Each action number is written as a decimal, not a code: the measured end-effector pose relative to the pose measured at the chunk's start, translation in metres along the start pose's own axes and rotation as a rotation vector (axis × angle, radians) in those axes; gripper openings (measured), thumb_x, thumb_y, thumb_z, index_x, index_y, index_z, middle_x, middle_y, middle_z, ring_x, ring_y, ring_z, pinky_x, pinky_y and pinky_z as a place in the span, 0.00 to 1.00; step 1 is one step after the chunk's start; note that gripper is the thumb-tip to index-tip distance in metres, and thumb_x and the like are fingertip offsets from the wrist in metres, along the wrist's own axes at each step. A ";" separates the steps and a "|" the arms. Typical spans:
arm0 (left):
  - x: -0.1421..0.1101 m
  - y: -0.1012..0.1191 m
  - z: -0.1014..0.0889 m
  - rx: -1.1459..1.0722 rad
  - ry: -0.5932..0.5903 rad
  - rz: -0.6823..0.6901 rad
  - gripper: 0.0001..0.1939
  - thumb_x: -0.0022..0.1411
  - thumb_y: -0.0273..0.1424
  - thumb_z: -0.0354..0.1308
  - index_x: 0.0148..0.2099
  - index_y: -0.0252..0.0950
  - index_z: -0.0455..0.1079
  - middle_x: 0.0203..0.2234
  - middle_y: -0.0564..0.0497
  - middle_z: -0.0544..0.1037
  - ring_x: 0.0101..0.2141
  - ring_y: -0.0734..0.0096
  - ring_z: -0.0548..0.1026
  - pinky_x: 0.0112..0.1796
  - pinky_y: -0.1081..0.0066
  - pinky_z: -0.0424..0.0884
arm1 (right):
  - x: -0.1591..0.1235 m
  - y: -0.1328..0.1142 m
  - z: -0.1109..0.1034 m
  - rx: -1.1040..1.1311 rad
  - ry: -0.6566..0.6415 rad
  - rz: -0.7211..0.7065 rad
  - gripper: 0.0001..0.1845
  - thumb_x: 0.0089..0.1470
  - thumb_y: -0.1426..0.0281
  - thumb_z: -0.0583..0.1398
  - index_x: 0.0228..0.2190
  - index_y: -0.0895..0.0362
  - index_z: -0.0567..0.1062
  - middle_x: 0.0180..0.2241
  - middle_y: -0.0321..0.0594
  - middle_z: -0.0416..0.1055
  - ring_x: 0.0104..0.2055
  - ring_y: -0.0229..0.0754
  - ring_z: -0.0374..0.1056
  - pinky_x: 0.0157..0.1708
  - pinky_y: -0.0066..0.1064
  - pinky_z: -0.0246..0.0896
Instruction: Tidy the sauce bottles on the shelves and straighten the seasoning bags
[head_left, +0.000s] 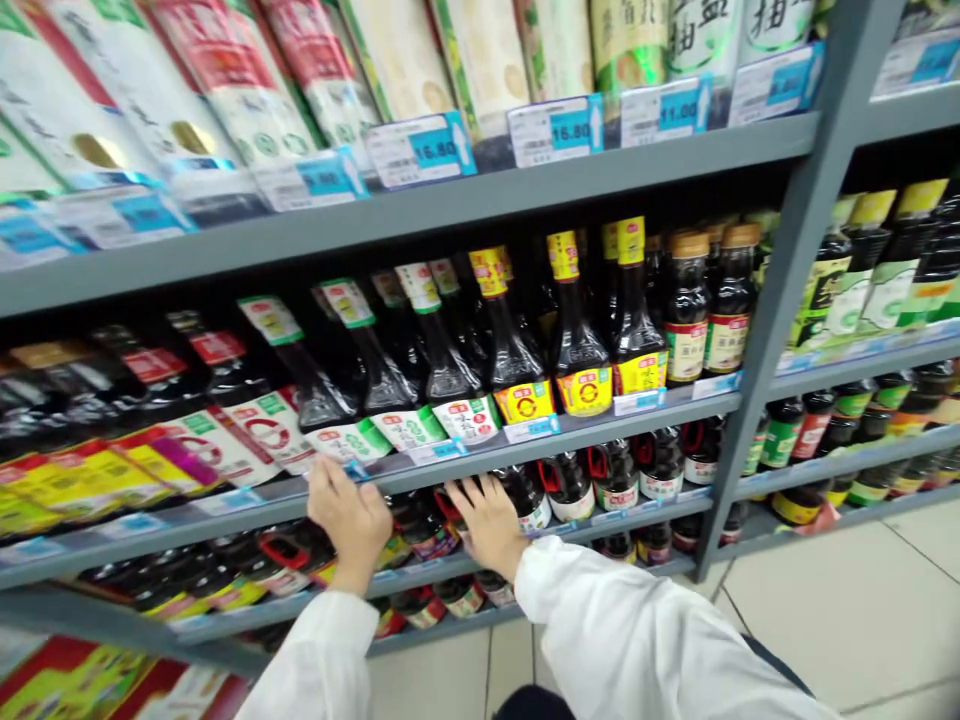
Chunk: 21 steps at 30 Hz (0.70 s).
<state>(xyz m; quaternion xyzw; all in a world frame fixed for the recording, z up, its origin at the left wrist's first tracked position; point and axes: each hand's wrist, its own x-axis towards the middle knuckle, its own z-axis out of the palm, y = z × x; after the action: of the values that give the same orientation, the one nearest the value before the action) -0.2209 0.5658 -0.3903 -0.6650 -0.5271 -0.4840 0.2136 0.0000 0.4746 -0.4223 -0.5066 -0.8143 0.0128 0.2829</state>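
One price label (355, 469) seemingly occupies the left hand (349, 520), grip unclear — right hand (489, 522) spread. Handling it likely needs pinching.

Tall packets (480, 60) line the upper shelf (480, 203); brown-capped bottles (727, 310) stand toward the right; pale floor tiles (885, 610) lie near right, red-and-yellow packaging (75, 685) near left.

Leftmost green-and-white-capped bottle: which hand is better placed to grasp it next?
Probably the left hand: its fingertips are just below the bottle; the right hand sits farther right.

Bright overall, blurred toward the left edge
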 end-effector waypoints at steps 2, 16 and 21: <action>-0.001 -0.003 0.002 0.023 0.009 0.015 0.41 0.70 0.41 0.42 0.74 0.13 0.43 0.69 0.18 0.51 0.70 0.31 0.50 0.64 0.36 0.50 | -0.040 0.014 -0.034 0.013 -0.055 -0.142 0.55 0.53 0.58 0.68 0.72 0.54 0.47 0.74 0.44 0.42 0.74 0.58 0.36 0.70 0.52 0.42; 0.002 -0.005 0.020 0.002 0.107 0.020 0.35 0.72 0.42 0.39 0.71 0.22 0.56 0.66 0.25 0.61 0.68 0.42 0.56 0.66 0.45 0.52 | -0.164 0.217 -0.119 -0.486 0.780 0.308 0.44 0.63 0.49 0.57 0.64 0.75 0.62 0.58 0.71 0.64 0.60 0.69 0.62 0.57 0.56 0.62; 0.002 0.004 0.015 -0.038 0.086 -0.007 0.36 0.74 0.45 0.36 0.74 0.28 0.52 0.69 0.30 0.58 0.70 0.48 0.55 0.67 0.49 0.51 | -0.144 0.247 -0.112 -0.508 0.793 0.393 0.56 0.54 0.37 0.55 0.62 0.76 0.65 0.50 0.78 0.68 0.57 0.78 0.64 0.48 0.62 0.64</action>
<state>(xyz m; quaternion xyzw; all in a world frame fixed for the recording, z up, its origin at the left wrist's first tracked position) -0.2111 0.5775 -0.3945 -0.6457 -0.5106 -0.5226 0.2218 0.3022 0.4456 -0.4687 -0.6691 -0.5110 -0.3257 0.4303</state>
